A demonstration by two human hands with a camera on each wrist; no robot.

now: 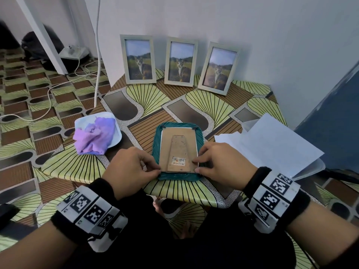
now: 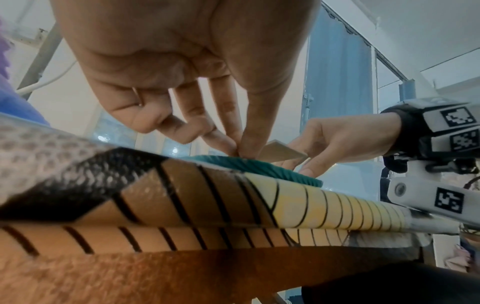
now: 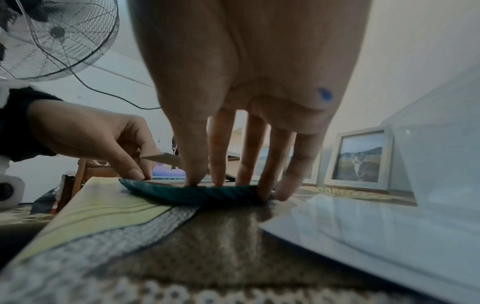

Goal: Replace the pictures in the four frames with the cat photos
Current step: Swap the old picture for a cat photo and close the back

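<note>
A teal picture frame (image 1: 179, 177) lies face down near the table's front edge, its brown cardboard backing board (image 1: 177, 146) with a barcode sticker facing up. My left hand (image 1: 155, 167) pinches the board's lower left corner between thumb and forefinger, seen close in the left wrist view (image 2: 237, 150). My right hand (image 1: 197, 164) presses straight fingers down on the frame's lower right corner (image 3: 221, 181). The teal frame (image 3: 197, 194) lies flat under both hands. Three white frames (image 1: 138, 59) (image 1: 181, 62) (image 1: 218, 67) with cat photos lean against the back wall.
A white plate (image 1: 117, 139) with a crumpled purple cloth (image 1: 95, 133) sits at the left. Loose white sheets (image 1: 272, 144) and a clear sleeve lie at the right, close to my right hand. The table's front edge is just below the frame. A fan (image 3: 52, 37) stands beyond.
</note>
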